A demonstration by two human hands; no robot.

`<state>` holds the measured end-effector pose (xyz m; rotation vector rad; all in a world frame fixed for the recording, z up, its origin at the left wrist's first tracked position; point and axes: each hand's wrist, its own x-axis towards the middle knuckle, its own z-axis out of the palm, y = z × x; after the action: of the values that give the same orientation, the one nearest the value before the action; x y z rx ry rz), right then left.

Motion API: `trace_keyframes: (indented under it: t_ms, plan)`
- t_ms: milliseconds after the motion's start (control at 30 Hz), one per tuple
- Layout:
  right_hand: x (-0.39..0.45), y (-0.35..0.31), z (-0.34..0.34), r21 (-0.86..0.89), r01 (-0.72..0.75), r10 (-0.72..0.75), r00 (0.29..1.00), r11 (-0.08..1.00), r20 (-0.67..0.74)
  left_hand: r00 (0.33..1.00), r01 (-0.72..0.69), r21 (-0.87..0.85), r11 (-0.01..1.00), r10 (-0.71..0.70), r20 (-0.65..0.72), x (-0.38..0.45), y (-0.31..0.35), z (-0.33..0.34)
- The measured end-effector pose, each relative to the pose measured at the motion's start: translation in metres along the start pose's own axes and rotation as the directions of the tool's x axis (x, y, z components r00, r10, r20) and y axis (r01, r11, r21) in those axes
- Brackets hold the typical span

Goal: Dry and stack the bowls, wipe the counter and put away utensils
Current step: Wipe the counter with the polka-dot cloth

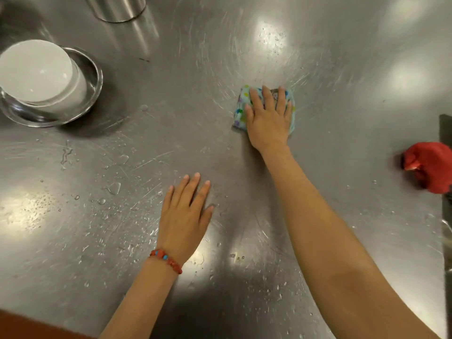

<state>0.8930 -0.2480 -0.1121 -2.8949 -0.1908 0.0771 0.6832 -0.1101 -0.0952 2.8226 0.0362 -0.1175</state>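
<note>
steel counter wiped, bowls already stacked

stainless steel made up the whole counter (171,148), and it was seen scattered with water droplets, thickest toward the near left. a folded, dotted blue cloth (241,111) was pressed flat against the metal under the right hand (267,118), whose fingers were laid straight and slightly spread over it, nothing being pinched; the flat palm was judged to be there so that pressure was spread across the whole pad of cloth. the left hand (186,216) was rested on bare counter nearer the body, fingers straight and fanned, holding nothing, probably set down as a brace while the other arm was stretched forward. a red beaded bracelet (166,260) was worn at that wrist.

the bowls were found at the far left: a white bowl (36,72) was turned upside down on a shallow steel bowl (94,79), a placement judged to let remaining water run off. a metal cylinder (117,8) stood at the top edge, and a red cloth (430,167) was bunched at the right edge. no utensils could be made out. the wiping step was judged unfinished, since the droplets near the left hand were still to be reached.
</note>
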Motion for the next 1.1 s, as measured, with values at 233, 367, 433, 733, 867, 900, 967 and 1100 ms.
trace_keyframes:
  t_ms: [233,367,433,733,867,900,967,1100]
  plan:
    - [-0.086,-0.015,0.01,-0.007,0.243,-0.243,0.97,0.97,-0.011,0.991,0.135,0.001,0.991,-0.135,-0.001,-0.006,-0.03,-0.013]
    - [-0.002,-0.024,0.007,-0.005,0.156,-0.156,0.987,0.988,0.026,0.994,0.112,0.045,0.993,-0.111,-0.016,-0.005,-0.034,-0.01]
    - [0.03,-0.033,0.007,0.005,0.103,-0.103,0.994,0.995,0.031,0.994,0.111,0.041,0.993,-0.111,-0.025,-0.005,-0.034,-0.009]
    - [-0.099,-0.057,0.022,0.009,0.348,-0.348,0.937,0.937,0.0,0.994,0.114,0.023,0.993,-0.114,-0.004,-0.005,-0.035,-0.011]
    - [-0.048,-0.069,0.02,0.01,0.328,-0.328,0.944,0.945,0.046,0.994,0.103,0.013,0.995,-0.102,-0.041,-0.006,-0.034,-0.011]
    - [-0.033,-0.076,0.022,0.007,0.296,-0.296,0.954,0.955,0.056,0.993,0.104,0.002,0.995,-0.104,-0.054,-0.007,-0.034,-0.012]
    - [-0.02,-0.087,0.025,-0.001,0.241,-0.241,0.969,0.97,0.06,0.989,0.122,-0.02,0.992,-0.123,-0.076,-0.013,-0.034,-0.015]
    - [-0.08,-0.082,0.027,0.034,0.333,-0.334,0.942,0.942,0.025,0.976,0.187,-0.054,0.981,-0.191,-0.105,-0.033,-0.045,-0.024]
